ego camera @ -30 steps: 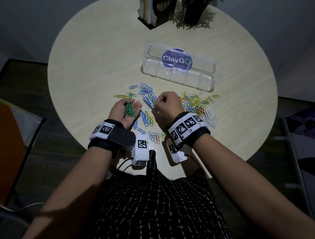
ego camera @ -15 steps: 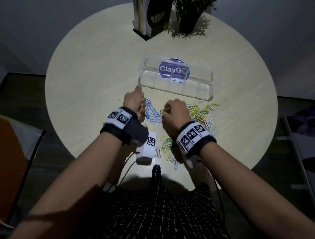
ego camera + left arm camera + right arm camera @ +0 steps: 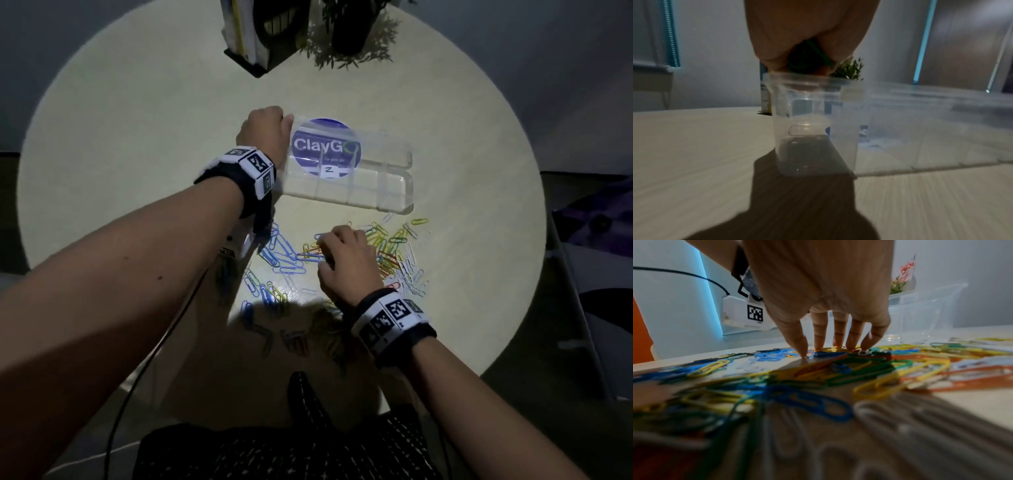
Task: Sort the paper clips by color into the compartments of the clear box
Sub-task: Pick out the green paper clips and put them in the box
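The clear box (image 3: 394, 192) lies open across the table's middle, its lid bearing a blue sticker. My left hand (image 3: 263, 133) is at the box's left end. In the left wrist view its curled fingers (image 3: 772, 53) hold a bunch of green paper clips (image 3: 809, 55) right above the end compartment (image 3: 807, 113). Loose paper clips (image 3: 394, 246) of mixed colors are spread in front of the box, with a blue cluster (image 3: 281, 253) at the left. My right hand (image 3: 346, 260) rests on this pile, fingertips (image 3: 867, 345) down on the clips (image 3: 838, 368), holding nothing that I can see.
A black holder with papers (image 3: 253, 34) and a potted plant (image 3: 349, 31) stand at the table's far edge. A cable (image 3: 164, 342) hangs from my left wrist. The round table's near edge (image 3: 445, 394) is close to my body.
My left hand closed round the green clips and carried them from the pile up to the box's left end. My right hand stayed on the pile, shifting slightly.
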The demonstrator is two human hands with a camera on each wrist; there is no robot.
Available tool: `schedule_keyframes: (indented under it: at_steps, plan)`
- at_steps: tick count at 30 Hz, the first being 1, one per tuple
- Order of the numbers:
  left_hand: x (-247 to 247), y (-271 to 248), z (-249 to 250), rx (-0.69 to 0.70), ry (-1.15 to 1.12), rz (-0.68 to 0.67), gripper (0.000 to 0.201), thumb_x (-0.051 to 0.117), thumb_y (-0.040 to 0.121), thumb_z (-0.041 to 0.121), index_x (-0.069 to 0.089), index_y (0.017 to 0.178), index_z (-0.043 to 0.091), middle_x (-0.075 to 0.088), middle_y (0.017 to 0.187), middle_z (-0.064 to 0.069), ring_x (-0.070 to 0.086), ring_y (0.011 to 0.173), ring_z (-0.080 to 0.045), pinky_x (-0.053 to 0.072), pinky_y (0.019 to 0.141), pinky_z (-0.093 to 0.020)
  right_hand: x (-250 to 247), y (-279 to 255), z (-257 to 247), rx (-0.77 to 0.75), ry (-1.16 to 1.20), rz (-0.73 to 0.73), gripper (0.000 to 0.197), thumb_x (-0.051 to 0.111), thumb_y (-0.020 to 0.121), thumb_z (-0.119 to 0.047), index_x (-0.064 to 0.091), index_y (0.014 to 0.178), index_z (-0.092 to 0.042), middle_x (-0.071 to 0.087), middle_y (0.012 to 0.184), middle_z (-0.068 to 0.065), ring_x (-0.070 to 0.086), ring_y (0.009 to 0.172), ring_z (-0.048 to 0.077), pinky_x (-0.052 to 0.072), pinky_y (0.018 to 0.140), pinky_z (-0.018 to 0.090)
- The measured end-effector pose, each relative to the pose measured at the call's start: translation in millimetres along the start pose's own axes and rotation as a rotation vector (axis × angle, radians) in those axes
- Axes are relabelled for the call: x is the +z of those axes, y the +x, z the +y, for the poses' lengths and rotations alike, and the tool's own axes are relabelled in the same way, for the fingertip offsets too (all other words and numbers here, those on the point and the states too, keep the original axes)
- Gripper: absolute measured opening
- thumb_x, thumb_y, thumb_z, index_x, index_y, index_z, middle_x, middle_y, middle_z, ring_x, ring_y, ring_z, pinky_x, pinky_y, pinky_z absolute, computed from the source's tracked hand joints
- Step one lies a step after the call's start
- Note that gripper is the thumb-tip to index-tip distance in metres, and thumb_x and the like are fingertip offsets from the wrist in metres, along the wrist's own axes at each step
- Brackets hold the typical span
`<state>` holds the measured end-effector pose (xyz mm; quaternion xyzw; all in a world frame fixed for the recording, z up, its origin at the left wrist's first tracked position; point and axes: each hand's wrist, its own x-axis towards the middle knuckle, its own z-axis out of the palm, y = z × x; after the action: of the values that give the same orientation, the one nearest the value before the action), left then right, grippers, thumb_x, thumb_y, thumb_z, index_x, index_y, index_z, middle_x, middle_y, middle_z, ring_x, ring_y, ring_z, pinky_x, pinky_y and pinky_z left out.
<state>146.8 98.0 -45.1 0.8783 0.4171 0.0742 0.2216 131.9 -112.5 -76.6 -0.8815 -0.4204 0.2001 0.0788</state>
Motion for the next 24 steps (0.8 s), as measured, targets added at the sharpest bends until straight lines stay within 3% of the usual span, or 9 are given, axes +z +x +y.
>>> schedule_keyframes:
  at_steps: [2, 6, 9, 11, 14, 16, 21, 24]
  plan:
    - [6.9, -1.6, -0.4, 0.023, 0.077, -0.05, 0.039, 0.034, 0.102, 0.021, 0.06, 0.106, -0.008, 0.058, 0.117, -0.025, 0.055, 0.107, -0.037, 0.037, 0.071, -0.037, 3.6, -3.1, -0.4, 0.008, 0.014, 0.017, 0.04, 0.052, 0.085, -0.019, 0.05, 0.124, -0.02, 0.044, 0.129, 0.003, 0.037, 0.12, 0.028, 0.035, 0.093, 0.039]
    - [10.8, -7.9, -1.7, 0.038, 0.115, -0.052, 0.039, 0.032, 0.102, 0.018, 0.06, 0.112, -0.007, 0.055, 0.122, -0.024, 0.053, 0.112, -0.035, 0.043, 0.082, -0.04, 6.5, -4.1, 2.5, 0.003, 0.072, 0.0, 0.036, 0.052, 0.084, -0.014, 0.054, 0.12, -0.017, 0.046, 0.126, 0.004, 0.038, 0.119, 0.026, 0.035, 0.093, 0.037]
    - [5.6, -11.6, -3.5, 0.071, 0.041, 0.005, 0.038, 0.034, 0.101, 0.021, 0.06, 0.111, -0.006, 0.057, 0.119, -0.023, 0.053, 0.111, -0.034, 0.041, 0.082, -0.038, 3.3, 1.4, 10.7, 0.018, 0.315, 0.145, 0.026, 0.052, 0.08, 0.0, 0.063, 0.104, -0.006, 0.056, 0.112, 0.013, 0.047, 0.111, 0.03, 0.032, 0.089, 0.026]
    - [-0.8, -15.2, -2.6, 0.125, -0.041, 0.067, 0.038, 0.037, 0.1, 0.023, 0.062, 0.106, -0.005, 0.061, 0.113, -0.021, 0.055, 0.106, -0.034, 0.039, 0.082, -0.037, -4.4, 7.5, 20.9, 0.104, 0.35, 0.244, 0.025, 0.048, 0.079, 0.006, 0.066, 0.095, 0.0, 0.061, 0.104, 0.017, 0.052, 0.104, 0.032, 0.029, 0.08, 0.021]
    - [-9.7, -29.9, 1.6, 0.163, -0.217, 0.14, 0.033, 0.041, 0.098, 0.024, 0.062, 0.089, 0.0, 0.065, 0.092, -0.019, 0.059, 0.092, -0.032, 0.037, 0.074, -0.033, -17.5, 16.6, 38.6, 0.178, 0.28, 0.259, 0.029, 0.046, 0.08, 0.008, 0.069, 0.096, 0.001, 0.065, 0.105, 0.02, 0.055, 0.105, 0.033, 0.033, 0.085, 0.028]
    - [-10.2, -45.8, 4.1, 0.137, -0.349, 0.143, 0.031, 0.044, 0.096, 0.023, 0.061, 0.08, 0.004, 0.065, 0.083, -0.02, 0.062, 0.086, -0.032, 0.038, 0.071, -0.031, -22.6, 19.6, 48.4, 0.171, 0.171, 0.189, 0.03, 0.046, 0.083, 0.005, 0.07, 0.101, -0.002, 0.063, 0.111, 0.02, 0.053, 0.109, 0.034, 0.036, 0.088, 0.032]
    - [12.4, -89.6, 8.0, 0.067, -0.494, -0.032, 0.023, 0.049, 0.092, 0.015, 0.064, 0.076, 0.009, 0.063, 0.074, -0.014, 0.062, 0.075, -0.026, 0.05, 0.078, -0.036, -29.9, 18.8, 59.0, 0.144, 0.055, 0.071, 0.021, 0.051, 0.087, -0.001, 0.068, 0.101, 0.0, 0.063, 0.111, 0.019, 0.054, 0.11, 0.033, 0.042, 0.087, 0.033]
    - [33.4, -109.2, 16.0, 0.13, -0.361, -0.165, 0.021, 0.052, 0.092, 0.015, 0.07, 0.09, 0.004, 0.069, 0.094, -0.015, 0.063, 0.092, -0.028, 0.05, 0.084, -0.034, -31.0, 15.5, 64.2, 0.209, 0.214, 0.093, 0.011, 0.06, 0.083, -0.003, 0.068, 0.089, 0.001, 0.069, 0.101, 0.018, 0.06, 0.103, 0.03, 0.045, 0.085, 0.03]
